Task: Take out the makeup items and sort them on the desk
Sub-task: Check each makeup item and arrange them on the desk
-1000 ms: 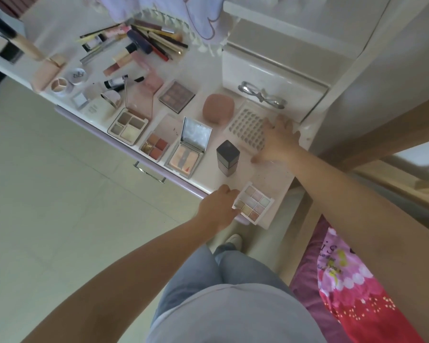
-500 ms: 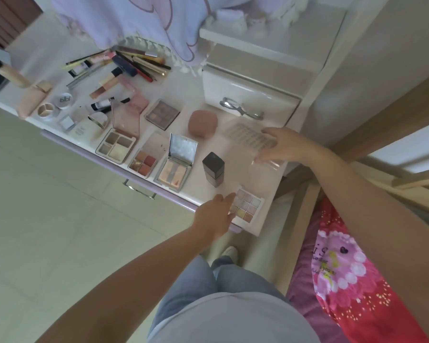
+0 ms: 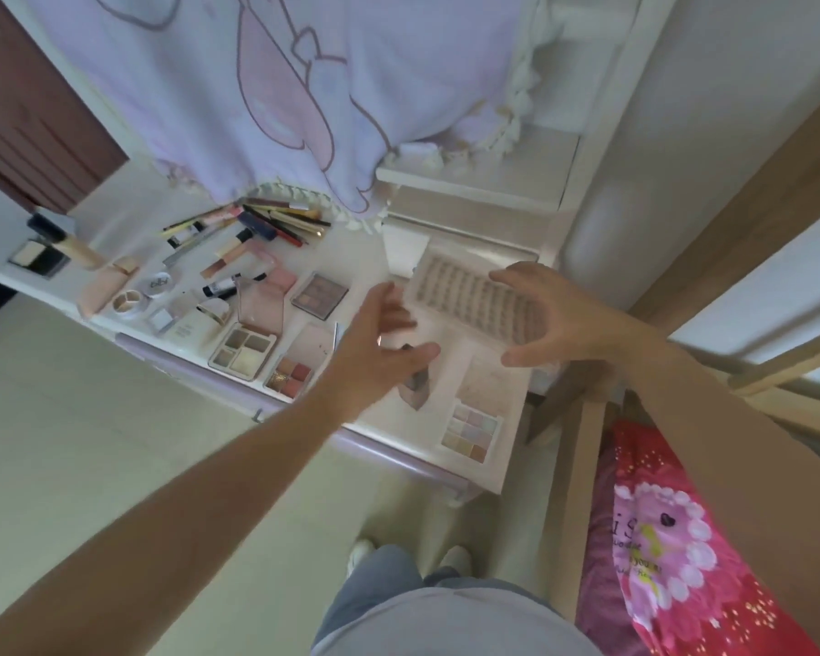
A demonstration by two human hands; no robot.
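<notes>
Head view | right hand (image 3: 557, 314) grips lash tray (image 3: 474, 300) | left hand (image 3: 379, 343) spread, empty | pastel palette (image 3: 470, 432) at desk (image 3: 503, 390) edge

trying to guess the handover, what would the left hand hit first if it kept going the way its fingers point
Most likely the lash tray that the right hand holds; the left hand is open and already near its edge, though depth is unclear.

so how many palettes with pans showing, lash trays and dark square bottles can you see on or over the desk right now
palettes with pans showing: 4 (beige quad, red and gold quad, brown palette, pastel palette)
lash trays: 1 (lash tray, held by the right hand)
dark square bottles: 1 (bottle, partly behind the left hand)
total: 6
</notes>
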